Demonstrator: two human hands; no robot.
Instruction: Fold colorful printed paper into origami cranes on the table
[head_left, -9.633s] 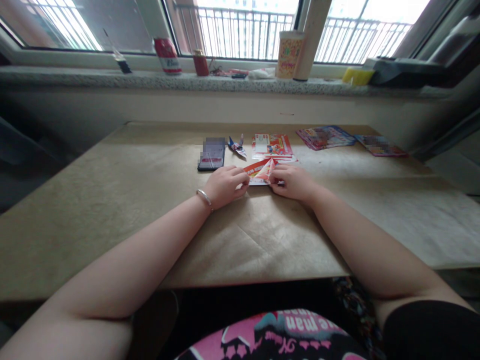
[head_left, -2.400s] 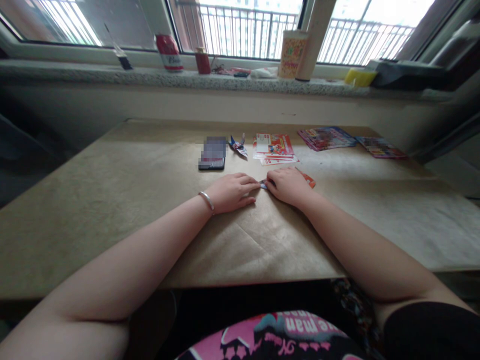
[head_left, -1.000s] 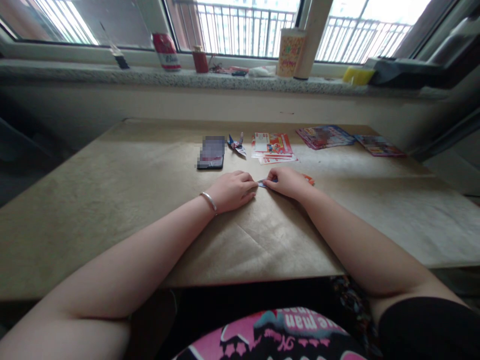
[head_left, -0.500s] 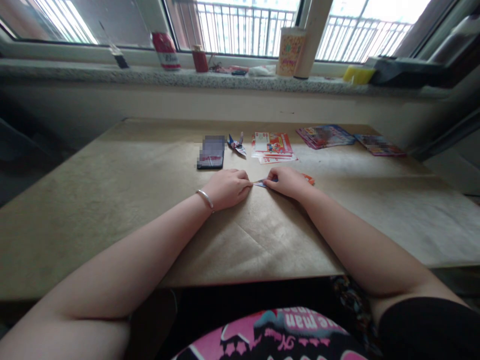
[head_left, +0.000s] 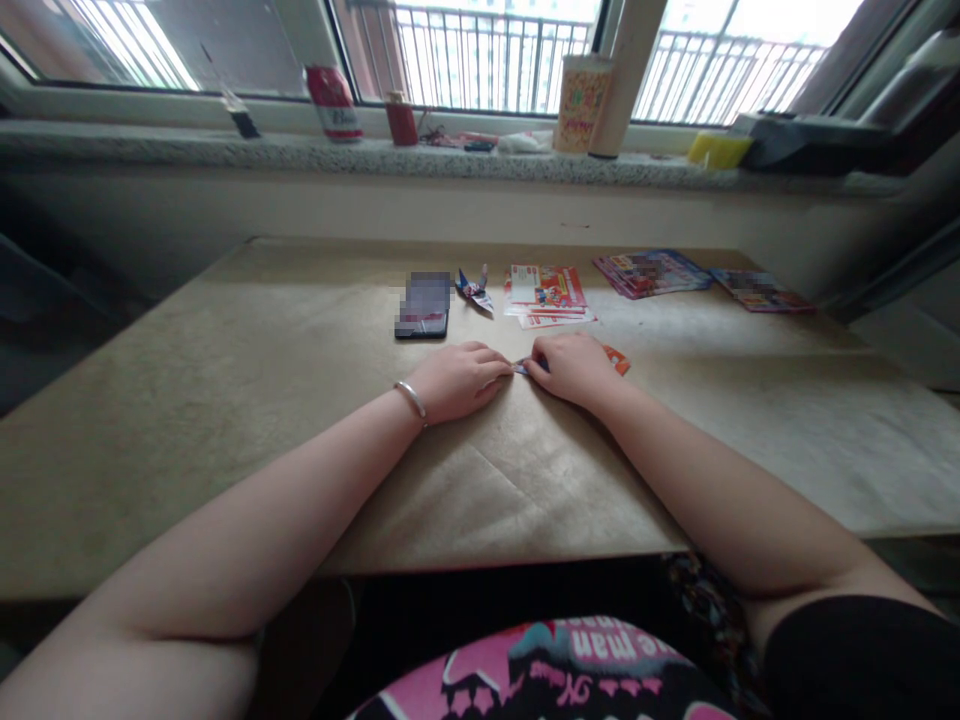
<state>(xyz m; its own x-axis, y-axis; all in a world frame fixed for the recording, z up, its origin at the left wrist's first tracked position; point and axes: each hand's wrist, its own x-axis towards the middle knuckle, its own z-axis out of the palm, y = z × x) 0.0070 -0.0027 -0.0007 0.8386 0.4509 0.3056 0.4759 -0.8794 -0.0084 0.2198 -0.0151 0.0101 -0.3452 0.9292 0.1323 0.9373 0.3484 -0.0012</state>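
A narrow piece of folded paper (head_left: pixel 618 360) lies low over the table, mostly covered by my right hand (head_left: pixel 574 366). Its orange end sticks out on the far right, while a bluish tip shows between my hands. The right hand's fingers are closed on the paper, curled with the thumb toward the tip. My left hand (head_left: pixel 466 382), with a silver bangle at its wrist, rests on the table and has its fingertips together at the paper's pointed end. Just beyond my hands stands a folded paper crane (head_left: pixel 475 291), touched by neither.
A phone (head_left: pixel 423 305) lies left of the crane. Red and white printed sheets (head_left: pixel 549 290) are stacked behind my right hand, with colourful card piles (head_left: pixel 651 273) farther right. The windowsill (head_left: pixel 450 160) holds a can (head_left: pixel 333 103), a red bottle (head_left: pixel 401 120) and a patterned cup (head_left: pixel 582 105).
My left fingertips have shifted slightly right and stretched straighter along the paper's tip. The right hand has closed a little more over the paper, and less of the bluish end shows.
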